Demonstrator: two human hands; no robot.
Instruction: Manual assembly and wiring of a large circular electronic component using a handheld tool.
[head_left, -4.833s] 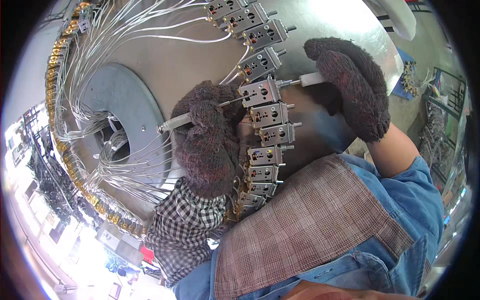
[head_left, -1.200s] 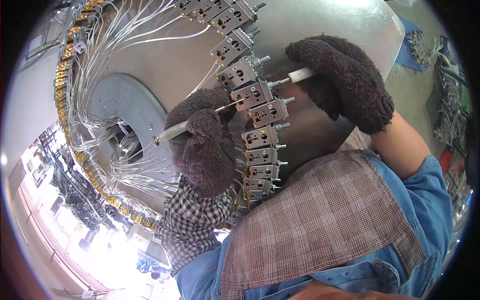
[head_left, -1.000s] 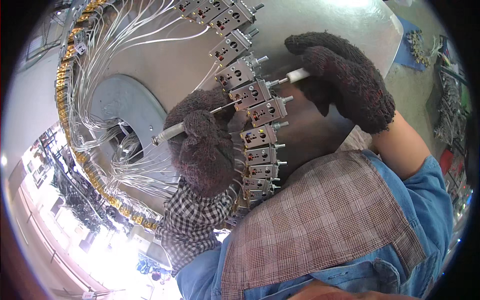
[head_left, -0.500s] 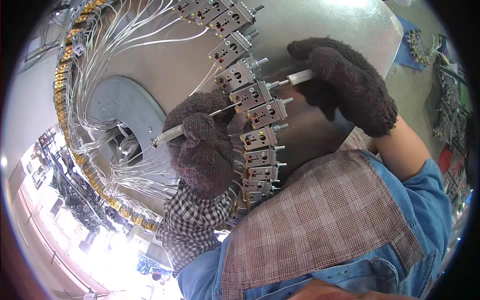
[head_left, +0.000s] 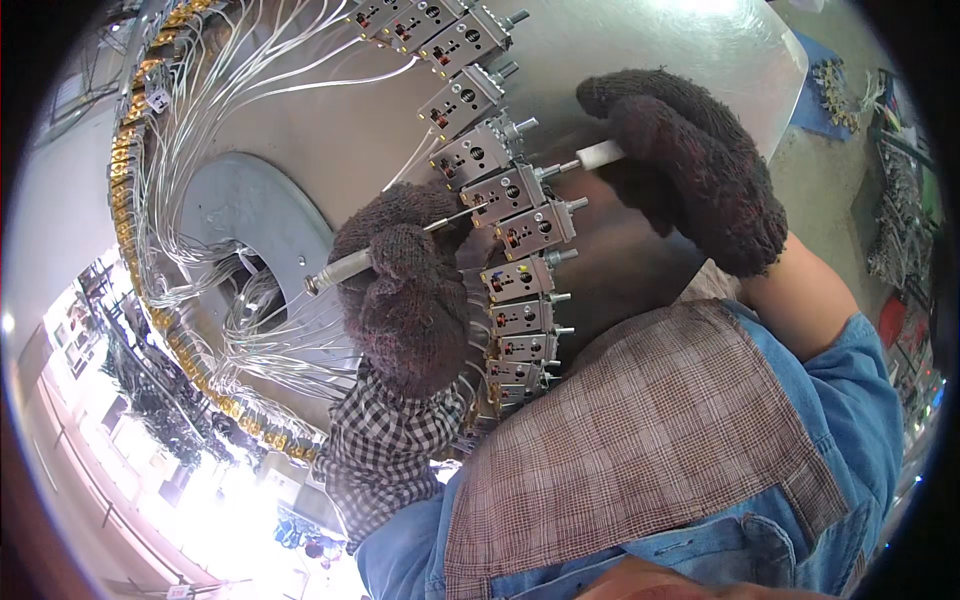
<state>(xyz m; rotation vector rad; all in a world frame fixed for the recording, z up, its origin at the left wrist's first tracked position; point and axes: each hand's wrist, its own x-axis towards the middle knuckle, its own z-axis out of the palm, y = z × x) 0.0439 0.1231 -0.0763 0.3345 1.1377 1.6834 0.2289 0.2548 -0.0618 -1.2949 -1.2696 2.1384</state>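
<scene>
My left hand point(head_left: 405, 300), in a dark knitted glove, is closed on a slim screwdriver-like tool with a pale handle point(head_left: 343, 270). Its thin metal shank point(head_left: 455, 217) reaches the face of a small metal control box point(head_left: 500, 193). On the right, my right hand point(head_left: 690, 165), gloved alike, grips a white-handled tool point(head_left: 600, 154). The metal end of that tool meets the stem on the same box's right side. How the right fingers wrap the handle is partly hidden. More such boxes, like the one just below point(head_left: 535, 230), stand in a curved row.
Bundles of white wires point(head_left: 215, 95) run to a ring of brass-coloured terminals point(head_left: 122, 170) at the left. A round grey disc point(head_left: 225, 185) with a central hole lies on the metal surface point(head_left: 690, 40). At far right, a blue sheet point(head_left: 815, 100) holds small parts.
The right hand and its tool have shifted slightly up and left. The left hand's tool has moved barely to the right. Both grips stay as they were.
</scene>
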